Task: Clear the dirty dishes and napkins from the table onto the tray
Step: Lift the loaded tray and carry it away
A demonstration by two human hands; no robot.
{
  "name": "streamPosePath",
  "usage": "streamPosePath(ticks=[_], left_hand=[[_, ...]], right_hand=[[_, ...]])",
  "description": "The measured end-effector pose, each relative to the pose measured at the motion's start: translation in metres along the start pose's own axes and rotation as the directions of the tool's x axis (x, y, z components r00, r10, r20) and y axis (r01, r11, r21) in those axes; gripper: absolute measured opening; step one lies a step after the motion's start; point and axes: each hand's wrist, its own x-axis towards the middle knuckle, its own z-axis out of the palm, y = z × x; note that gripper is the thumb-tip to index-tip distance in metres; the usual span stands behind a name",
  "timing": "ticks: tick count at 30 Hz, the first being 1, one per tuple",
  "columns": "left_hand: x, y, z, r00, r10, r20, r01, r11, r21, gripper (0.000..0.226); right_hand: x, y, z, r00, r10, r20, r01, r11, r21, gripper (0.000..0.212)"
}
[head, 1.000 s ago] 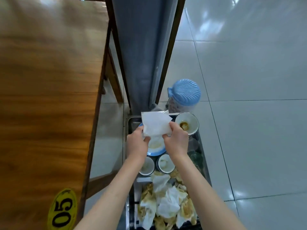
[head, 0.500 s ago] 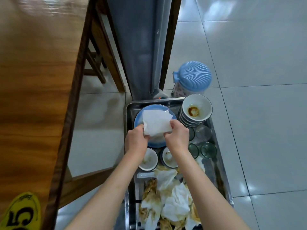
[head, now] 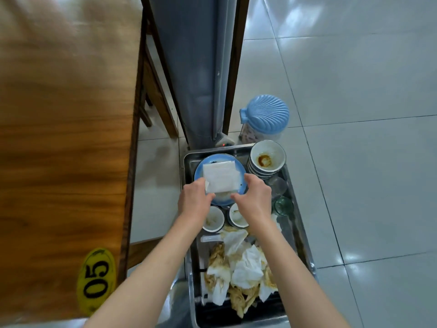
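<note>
Napkin (head: pixel 220 177), clean and folded, lies flat over the blue plate (head: pixel 201 169) at the tray's (head: pixel 295 223) far end. Left hand (head: pixel 192 201) pinches its near corner; right hand (head: pixel 256 198) grips its near edge.

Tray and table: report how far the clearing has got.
Done: the tray already carries a blue plate, stacked bowls, small cups, glasses and a heap of soiled napkins. In hand: left hand and right hand hold a clean-looking white napkin above the plate. Left: set it down; the visible part of the table shows no dishes.
</note>
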Motion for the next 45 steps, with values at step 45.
streamPosePath(ticks=[45], left_hand=[[-0.284, 0.285, -0.096, 0.9, -0.005, -0.437, -0.09, 0.976, -0.197, 0.079]], right_hand=[[-0.084, 0.013, -0.41, 0.666, -0.62, 0.415, 0.697, 0.715, -0.052, 0.104]])
